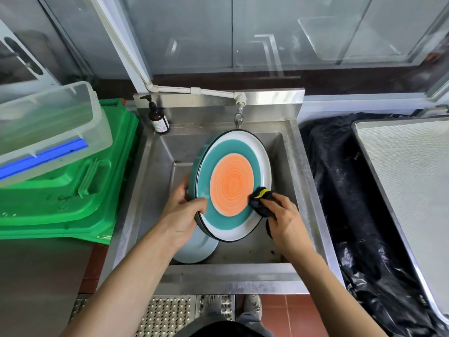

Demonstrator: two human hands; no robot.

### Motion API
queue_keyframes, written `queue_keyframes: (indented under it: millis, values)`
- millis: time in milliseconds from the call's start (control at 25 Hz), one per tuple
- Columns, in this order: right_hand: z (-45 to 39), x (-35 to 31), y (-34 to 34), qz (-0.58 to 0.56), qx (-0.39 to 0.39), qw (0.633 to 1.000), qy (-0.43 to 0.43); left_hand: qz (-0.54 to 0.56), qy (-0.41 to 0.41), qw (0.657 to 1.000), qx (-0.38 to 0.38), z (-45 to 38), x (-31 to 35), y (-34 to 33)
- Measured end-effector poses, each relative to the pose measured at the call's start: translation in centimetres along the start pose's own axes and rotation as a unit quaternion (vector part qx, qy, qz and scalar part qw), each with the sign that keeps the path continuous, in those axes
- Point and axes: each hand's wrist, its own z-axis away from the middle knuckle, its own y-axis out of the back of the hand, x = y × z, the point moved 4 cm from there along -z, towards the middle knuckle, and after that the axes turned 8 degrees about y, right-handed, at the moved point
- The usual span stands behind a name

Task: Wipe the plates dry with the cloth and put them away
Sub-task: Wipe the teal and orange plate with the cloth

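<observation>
Left hand point(185, 205) grips the lower-left rim of the round ceramic plate with orange centre, teal ring and white border point(232, 183): thumb on the face, fingers curled behind. Plate is tilted up, face toward the camera, held over the stainless steel sink basin point(160, 166). Edge lines at the rim suggest more than one plate stacked in that grip; can't tell how many.

Right hand point(283, 216) is closed around a bunched dark cloth with a yellow stripe point(261, 201), pressing it on the plate face at the lower right, where the orange centre meets the teal ring.

Below the held plate, a pale grey-blue round plate point(198, 249) lies in the basin's near-left corner, partly hidden by the left forearm.

Head view, rest:
- metal tap point(239, 115) on a white pipe, just above the plate's top edge
- brown pump bottle with white label point(158, 119) on the sink's back-left ledge
- green plastic bin lid point(73, 190) left of the sink, clear plastic storage box with blue clip point(48, 132) tilted on top of it
- black plastic sheeting point(340, 190) right of the sink, grey metal tray point(413, 181) beyond it
</observation>
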Motion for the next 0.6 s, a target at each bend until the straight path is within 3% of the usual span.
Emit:
queue_keyframes:
  millis: [280,600]
  values:
    - [-4.5,-0.5,2.4,0.015,0.058,0.998,-0.017,-0.008,0.036,0.999,-0.002,0.9,-1.6,-0.1]
    - [-7.9,-7.4,4.8,-0.031,0.144,0.985,0.09,0.011,0.037,0.999,-0.014,1.1,-1.2,-0.7]
